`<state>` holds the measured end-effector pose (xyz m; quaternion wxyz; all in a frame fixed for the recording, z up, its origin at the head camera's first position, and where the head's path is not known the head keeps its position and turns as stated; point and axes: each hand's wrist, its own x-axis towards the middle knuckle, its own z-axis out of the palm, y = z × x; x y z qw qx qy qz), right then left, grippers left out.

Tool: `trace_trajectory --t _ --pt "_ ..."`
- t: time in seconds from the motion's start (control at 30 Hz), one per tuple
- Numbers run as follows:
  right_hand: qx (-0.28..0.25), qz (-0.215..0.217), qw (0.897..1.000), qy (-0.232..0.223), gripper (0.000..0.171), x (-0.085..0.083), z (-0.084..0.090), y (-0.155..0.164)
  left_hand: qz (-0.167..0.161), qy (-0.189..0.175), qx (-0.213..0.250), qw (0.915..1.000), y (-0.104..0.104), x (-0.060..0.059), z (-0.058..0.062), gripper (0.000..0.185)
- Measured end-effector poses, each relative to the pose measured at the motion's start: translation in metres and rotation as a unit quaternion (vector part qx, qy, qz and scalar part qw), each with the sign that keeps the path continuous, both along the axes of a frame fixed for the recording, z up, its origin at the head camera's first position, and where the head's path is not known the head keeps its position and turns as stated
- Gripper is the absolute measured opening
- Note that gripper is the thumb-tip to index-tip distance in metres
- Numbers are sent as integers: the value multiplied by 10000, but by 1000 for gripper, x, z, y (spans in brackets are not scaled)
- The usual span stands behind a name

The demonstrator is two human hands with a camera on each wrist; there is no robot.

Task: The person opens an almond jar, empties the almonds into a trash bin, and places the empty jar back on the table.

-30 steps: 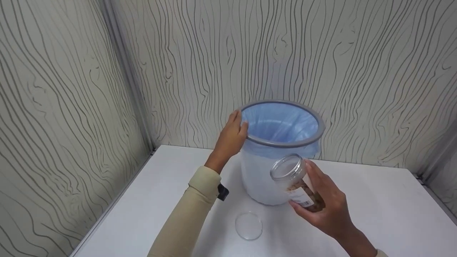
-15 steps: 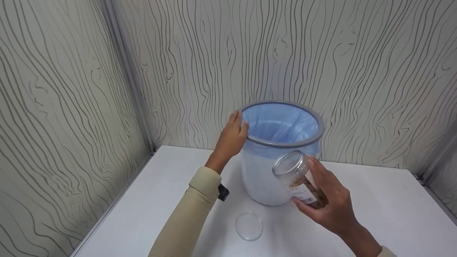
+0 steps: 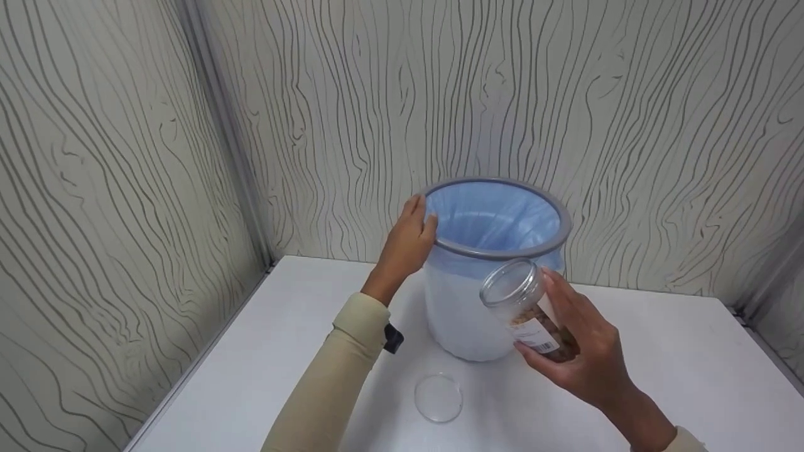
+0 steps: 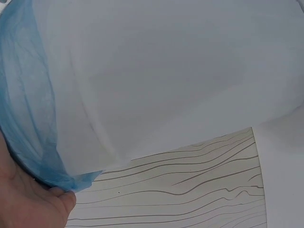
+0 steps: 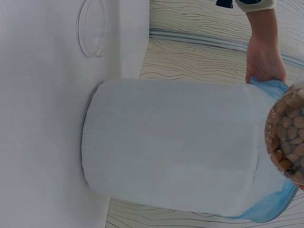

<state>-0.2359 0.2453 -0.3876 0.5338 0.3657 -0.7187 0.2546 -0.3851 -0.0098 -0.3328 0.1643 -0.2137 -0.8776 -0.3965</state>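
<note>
A white trash bin stands upright, lined with a blue bag under a grey ring. My left hand grips the ring and bag edge at the bin's left; its fingertips pinch the bag in the left wrist view. My right hand holds a clear, lidless jar in front of the bin, tilted with its mouth up and leftward, just below the ring in the head view. Through the jar's bottom, almonds show in the right wrist view. The jar carries a white barcode label.
A clear round lid lies on the white table in front of the bin. Walls with a wood-grain pattern close off the back and left side, the back one close behind the bin.
The right hand has lifted the jar slightly, with a small shift to the right. My left hand, the bin and the lid have stayed in place.
</note>
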Motion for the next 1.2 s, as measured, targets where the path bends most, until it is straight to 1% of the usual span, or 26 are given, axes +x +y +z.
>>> trace_trajectory --t 0.37,0.57,0.83,1.2 --pt "110 -60 9999 54 78 -1 4 5 -21 35 14 10000 2 -1 -2 63" --pt "131 -9 9999 81 78 -1 8 6 -37 32 52 10000 0 0 -2 62" --pt "115 56 9998 171 76 -1 14 4 -46 -2 71 10000 0 -1 -1 62" --pt "149 -6 9996 220 75 -2 17 6 20 155 36 9999 1 -1 -3 62"
